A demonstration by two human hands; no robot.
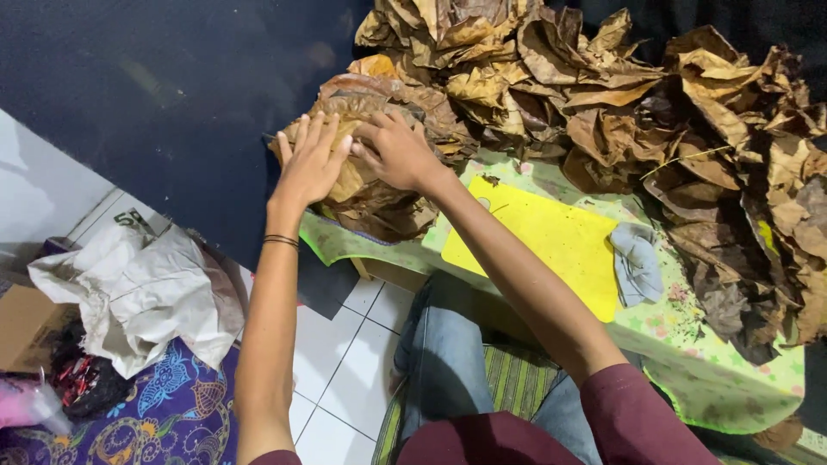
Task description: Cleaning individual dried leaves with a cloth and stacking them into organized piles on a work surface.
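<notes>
Near, jeans-clad knees (pixel 448 344); beyond, yellow mat (pixel 543 237), grey cloth (pixel 637 263); left hand (pixel 310 164) and right hand (pixel 398 153) flat, fingers spread, pressing dried leaf stack (pixel 379 202), loose leaf heap (pixel 672 129) right.

The heap of dry brown crumpled leaves (pixel 655 112) runs past the top and right edges; its full extent cannot be told. The flattened stack of brown leaves (pixel 379 202) is partly covered by both palms. The low worktop with its pale green patterned cover (pixel 724 379) is largely buried. The brown cardboard box (pixel 21 323) is cut by the left edge. The dark red bundle (pixel 82 379) beneath crumpled white paper (pixel 142 293) is indistinct.
</notes>
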